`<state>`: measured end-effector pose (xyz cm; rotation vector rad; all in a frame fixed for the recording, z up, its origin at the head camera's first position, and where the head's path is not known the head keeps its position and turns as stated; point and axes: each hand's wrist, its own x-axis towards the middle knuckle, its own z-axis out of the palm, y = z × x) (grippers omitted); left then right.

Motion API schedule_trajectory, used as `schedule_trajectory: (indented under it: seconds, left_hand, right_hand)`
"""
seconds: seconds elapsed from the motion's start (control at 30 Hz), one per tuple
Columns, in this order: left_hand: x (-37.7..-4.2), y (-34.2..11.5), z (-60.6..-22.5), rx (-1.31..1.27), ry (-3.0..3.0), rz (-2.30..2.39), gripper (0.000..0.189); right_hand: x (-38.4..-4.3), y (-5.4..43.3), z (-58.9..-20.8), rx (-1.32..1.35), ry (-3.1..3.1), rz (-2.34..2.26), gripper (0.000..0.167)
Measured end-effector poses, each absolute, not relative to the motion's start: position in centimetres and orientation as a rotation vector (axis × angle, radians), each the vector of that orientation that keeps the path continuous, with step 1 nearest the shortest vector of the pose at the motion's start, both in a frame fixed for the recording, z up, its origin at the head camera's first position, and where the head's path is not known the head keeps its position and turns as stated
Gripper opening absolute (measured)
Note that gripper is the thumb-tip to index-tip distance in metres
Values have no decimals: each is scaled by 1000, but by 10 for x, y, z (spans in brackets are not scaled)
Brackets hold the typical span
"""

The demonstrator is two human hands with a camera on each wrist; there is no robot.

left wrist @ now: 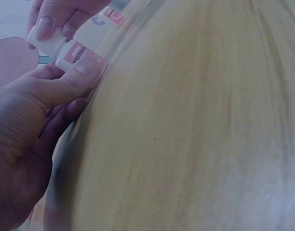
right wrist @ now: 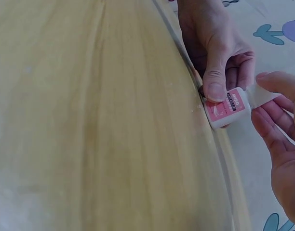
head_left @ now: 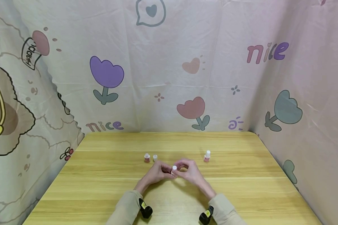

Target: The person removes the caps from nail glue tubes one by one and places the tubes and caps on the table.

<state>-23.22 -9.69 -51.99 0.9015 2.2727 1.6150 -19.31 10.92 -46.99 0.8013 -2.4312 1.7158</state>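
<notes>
From the head, a small bottle (head_left: 173, 172) is upright near the surface (head_left: 174, 203); from the left wrist, fingers of the left hand (left wrist: 29, 113) close round its body, seemingly bracing it; from the right wrist, fingers of the right hand (right wrist: 288, 159) pinch its cap (right wrist: 259, 97), probably for purchase.

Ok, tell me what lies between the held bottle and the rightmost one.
The head view shows the right hand, touching the held bottle, then bare table up to the rightmost bottle.
</notes>
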Motion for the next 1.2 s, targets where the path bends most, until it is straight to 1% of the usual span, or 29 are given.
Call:
schedule_trajectory:
  seconds: [0.1,0.17,0.33,0.57,0.77,1.0,1.2]
  left_hand:
    - [-232,-97,-520,908,2277,1614,20]
    - [-232,-97,-520,913,2284,1606,20]
    - [-232,-97,-519,921,2281,1600,20]
    - [-232,-97,-519,924,2290,1592,17]
    - [-232,-97,-519,912,2286,1592,18]
    - [-232,-97,-519,923,2287,1600,19]
    - [-232,-97,-519,909,2291,1591,20]
  right_hand:
    - [-198,109,-478,700,-2495,1721,22]
    - [-203,109,-486,674,-2498,1711,21]
    - [-210,110,-499,731,-2420,1658,15]
    - [-213,113,-503,823,-2352,1676,14]
    - [-212,112,-502,861,-2348,1680,19]
    - [-212,109,-502,796,-2433,1615,30]
    - [-211,109,-502,748,-2410,1590,19]
